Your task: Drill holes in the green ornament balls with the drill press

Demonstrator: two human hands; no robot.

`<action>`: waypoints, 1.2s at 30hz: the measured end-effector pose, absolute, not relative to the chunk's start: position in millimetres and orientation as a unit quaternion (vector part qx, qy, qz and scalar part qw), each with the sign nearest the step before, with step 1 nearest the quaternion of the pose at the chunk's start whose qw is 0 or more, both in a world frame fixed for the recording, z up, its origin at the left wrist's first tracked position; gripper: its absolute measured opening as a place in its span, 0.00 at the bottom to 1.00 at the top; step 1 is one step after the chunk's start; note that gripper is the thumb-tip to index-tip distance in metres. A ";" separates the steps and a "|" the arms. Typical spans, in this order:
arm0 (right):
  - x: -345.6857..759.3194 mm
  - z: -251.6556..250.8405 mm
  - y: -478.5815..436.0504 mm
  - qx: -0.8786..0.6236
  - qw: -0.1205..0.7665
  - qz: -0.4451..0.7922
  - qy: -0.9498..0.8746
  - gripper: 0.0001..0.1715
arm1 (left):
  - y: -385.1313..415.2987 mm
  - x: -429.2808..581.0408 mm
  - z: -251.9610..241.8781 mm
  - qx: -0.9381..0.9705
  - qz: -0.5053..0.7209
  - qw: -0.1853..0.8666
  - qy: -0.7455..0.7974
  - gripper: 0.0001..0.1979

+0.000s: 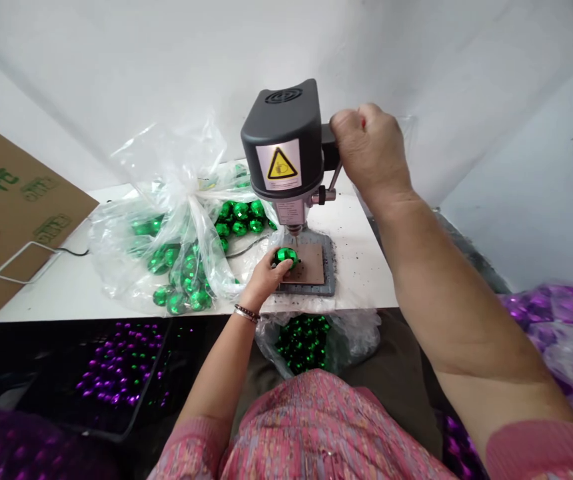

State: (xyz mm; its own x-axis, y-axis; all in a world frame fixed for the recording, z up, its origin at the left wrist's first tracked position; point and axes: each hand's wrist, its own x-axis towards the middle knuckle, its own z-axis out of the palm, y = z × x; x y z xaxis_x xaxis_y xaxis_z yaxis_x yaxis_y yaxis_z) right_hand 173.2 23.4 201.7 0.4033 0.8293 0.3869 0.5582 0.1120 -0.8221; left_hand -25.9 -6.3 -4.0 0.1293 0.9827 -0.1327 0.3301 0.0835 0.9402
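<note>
My left hand [269, 272] grips a shiny green faceted ball [285, 256] between thumb and fingers, over the brown board [312, 261] on the base of a bench drill press [281, 143]. The drill bit [296, 239] points down just above and beside the ball; whether it touches cannot be told. Up at the right side of the machine head, my right hand [372, 148] is closed around the feed lever, whose grip is mostly covered by my fingers. Dark shavings lie around the grey base plate [330, 283].
A clear plastic bag [191, 200] with several green balls lies on the white table [361, 267]. At the left stands a cardboard box [21, 213]. Another bag of green balls [304, 343] rests at my lap. Purple balls [116, 367] are below left, with purple bags [561, 320] at right.
</note>
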 end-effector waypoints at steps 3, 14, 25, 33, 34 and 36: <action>174.0 202.9 23.8 -0.653 0.522 0.140 -0.531 0.25 | 0.9 -22.5 1.7 0.632 0.284 0.427 0.582 0.23; 176.4 198.5 23.2 -0.625 0.538 0.150 -0.545 0.24 | 12.5 -6.4 25.6 0.709 0.176 0.304 0.611 0.31; 176.8 190.5 8.7 -0.590 0.560 0.136 -0.566 0.22 | 18.1 -2.2 4.4 0.644 0.246 0.428 0.584 0.40; 181.0 137.3 -36.3 -0.562 0.507 -0.021 -0.653 0.10 | 15.3 -1.5 5.2 0.671 0.240 0.388 0.585 0.39; 181.4 129.3 -38.6 -0.556 0.504 -0.048 -0.659 0.09 | 15.3 -1.5 5.2 0.671 0.238 0.387 0.586 0.39; 182.3 115.0 -40.3 -0.533 0.506 -0.098 -0.671 0.08 | 15.5 -1.6 4.8 0.672 0.240 0.392 0.581 0.40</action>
